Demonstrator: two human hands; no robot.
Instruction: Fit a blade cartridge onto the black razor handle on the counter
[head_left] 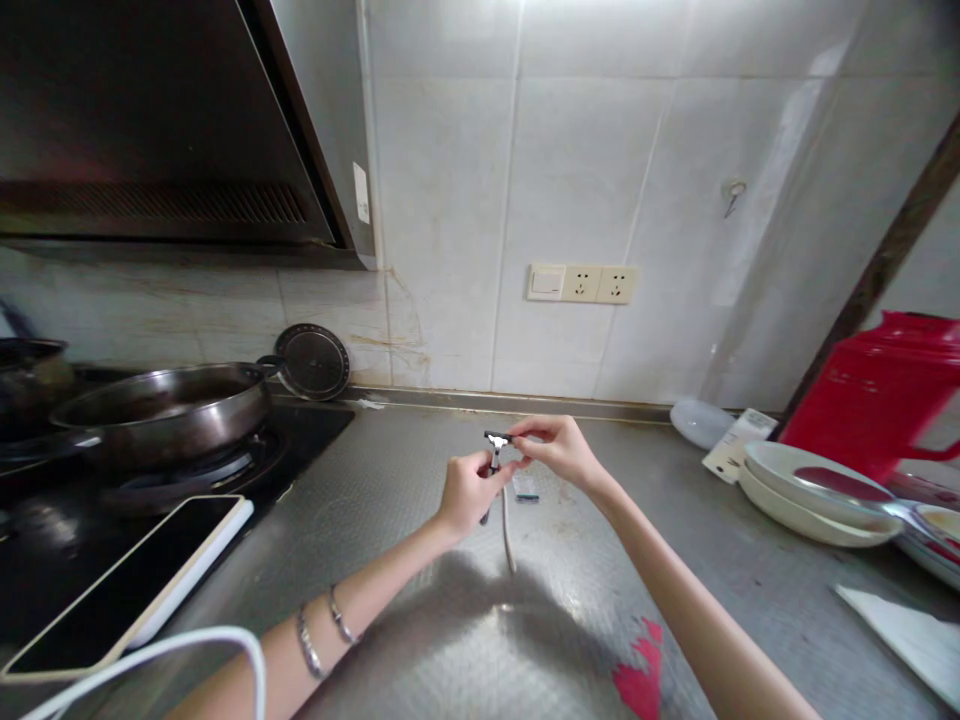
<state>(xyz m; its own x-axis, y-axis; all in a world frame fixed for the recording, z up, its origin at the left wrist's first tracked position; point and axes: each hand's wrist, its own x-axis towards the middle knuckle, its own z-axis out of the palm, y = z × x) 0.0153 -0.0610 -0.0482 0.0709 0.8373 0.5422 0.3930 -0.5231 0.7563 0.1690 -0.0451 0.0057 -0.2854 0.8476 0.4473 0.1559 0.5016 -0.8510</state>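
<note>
A small T-shaped razor (496, 447), black and silver, stands roughly upright above the metal counter. My left hand (469, 492) is closed around its handle, whose dark lower end sticks out below the fingers. At the right end of the razor's head, the fingertips of my right hand (553, 448) pinch the dark bar. Just behind and below my hands lies a small clear pack (526, 491) with a dark strip along its edge. A thin greyish strip (508, 530) runs down beside the razor; where its upper end goes is hidden by my fingers.
On the left, a steel pan (161, 410) sits on the black stove, with a phone (127, 580) and white cable (255, 660) nearer me. Stacked bowls (810, 510) and a red thermos jug (870, 390) stand right. A red patch (641, 675) marks the metal counter (420, 650).
</note>
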